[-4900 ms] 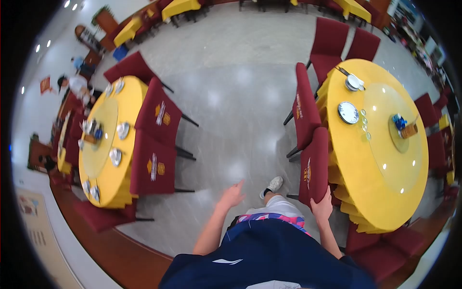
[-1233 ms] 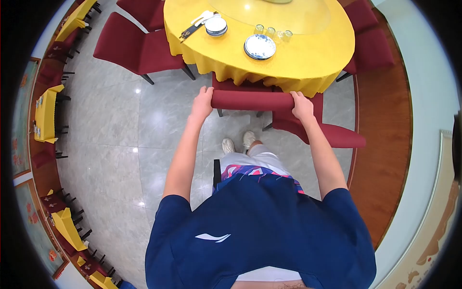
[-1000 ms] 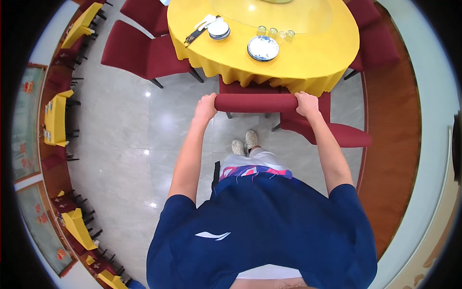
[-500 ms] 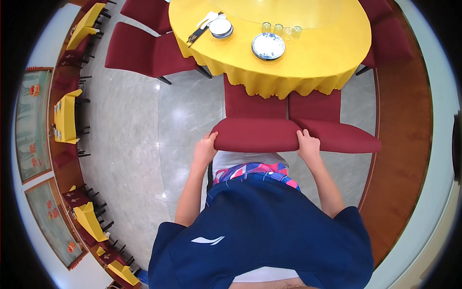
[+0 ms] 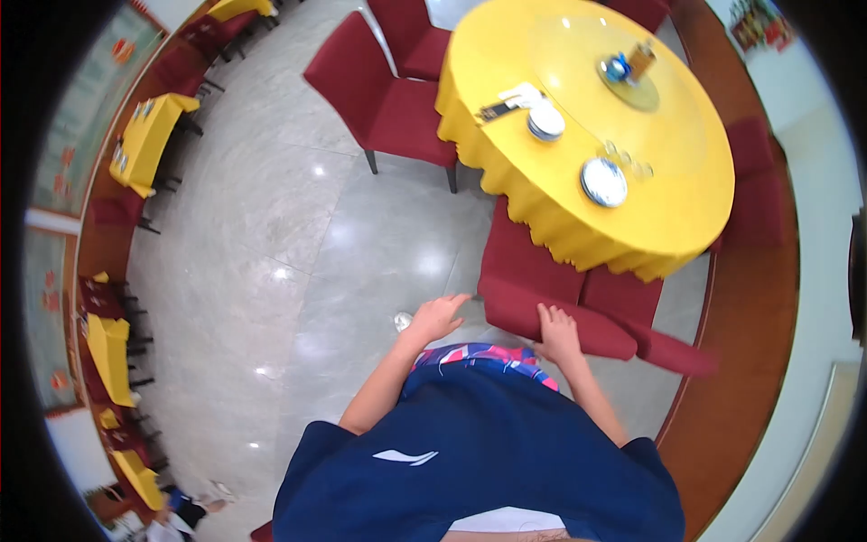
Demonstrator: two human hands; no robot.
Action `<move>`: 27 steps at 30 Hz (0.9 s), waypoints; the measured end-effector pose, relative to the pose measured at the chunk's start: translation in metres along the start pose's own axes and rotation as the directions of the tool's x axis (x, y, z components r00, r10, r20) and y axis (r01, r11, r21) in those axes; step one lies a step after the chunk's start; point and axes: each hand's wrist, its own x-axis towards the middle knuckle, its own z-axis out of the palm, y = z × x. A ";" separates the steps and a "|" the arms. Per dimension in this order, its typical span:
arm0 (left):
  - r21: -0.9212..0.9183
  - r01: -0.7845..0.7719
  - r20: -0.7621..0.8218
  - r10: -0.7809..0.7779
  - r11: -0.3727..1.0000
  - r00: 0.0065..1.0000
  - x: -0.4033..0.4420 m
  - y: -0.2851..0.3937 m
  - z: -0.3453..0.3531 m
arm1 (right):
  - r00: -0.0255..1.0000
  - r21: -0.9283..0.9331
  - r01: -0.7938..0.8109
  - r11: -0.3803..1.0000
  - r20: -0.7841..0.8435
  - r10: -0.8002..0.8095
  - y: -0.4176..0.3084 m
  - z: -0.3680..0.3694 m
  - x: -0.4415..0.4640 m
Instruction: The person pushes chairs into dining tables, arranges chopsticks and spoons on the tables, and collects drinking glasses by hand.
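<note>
A dark red upholstered chair (image 5: 542, 323) stands in front of me, its seat partly under the yellow tablecloth. My left hand (image 5: 438, 319) is beside the left end of its backrest, fingers stretched toward the edge and holding nothing. Whether the fingertips still touch it, I cannot tell. On the near side of the same backrest lies my right hand (image 5: 558, 334), fingers extended and thumb apart. A second red chair (image 5: 673, 350) stands close against it on the right.
The round table (image 5: 506, 167) carries stacked plates (image 5: 603, 182), a small bowl stack (image 5: 545, 120), black chopsticks (image 5: 497, 110), several glasses (image 5: 625, 159) and a turntable with items. Red chairs (image 5: 397, 104) stand left. More yellow tables line the far left. A person (image 5: 185, 510) is at lower left.
Both hands gripped the backrest before; now the left has come off or loosened and the right lies flatter. My view has turned left, so table and chairs appear further right and tilted.
</note>
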 end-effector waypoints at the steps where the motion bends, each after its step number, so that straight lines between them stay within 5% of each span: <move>1: -0.038 0.020 -0.020 -0.021 0.999 1.000 -0.015 -0.029 -0.002 | 0.998 0.025 0.061 0.998 0.005 -0.061 -0.028 -0.006 0.015; 7: -0.266 0.319 -0.216 -0.378 0.910 0.900 -0.131 -0.179 -0.039 | 0.937 0.351 0.344 0.871 -0.077 -0.339 -0.194 -0.015 0.111; 15: -0.455 0.488 -0.453 -0.665 0.745 0.593 -0.290 -0.284 -0.087 | 0.745 0.256 0.613 0.747 0.125 -0.655 -0.376 -0.012 0.191; 19: -0.554 0.581 -0.390 -0.802 0.596 0.452 -0.314 -0.318 -0.081 | 0.648 0.290 0.690 0.663 0.162 -0.745 -0.424 0.010 0.237; 22: -0.631 0.511 -0.449 -0.812 0.583 0.373 -0.314 -0.345 -0.094 | 0.635 0.386 0.646 0.658 0.206 -0.744 -0.466 0.026 0.289; 25: -0.760 0.416 -0.338 -0.851 0.499 0.403 -0.310 -0.381 -0.135 | 0.661 0.354 0.652 0.671 0.169 -0.731 -0.513 0.041 0.350; 27: -0.976 -0.007 -0.203 -0.890 0.219 0.409 -0.301 -0.412 -0.177 | 0.665 0.304 0.680 0.668 0.128 -0.735 -0.551 0.027 0.392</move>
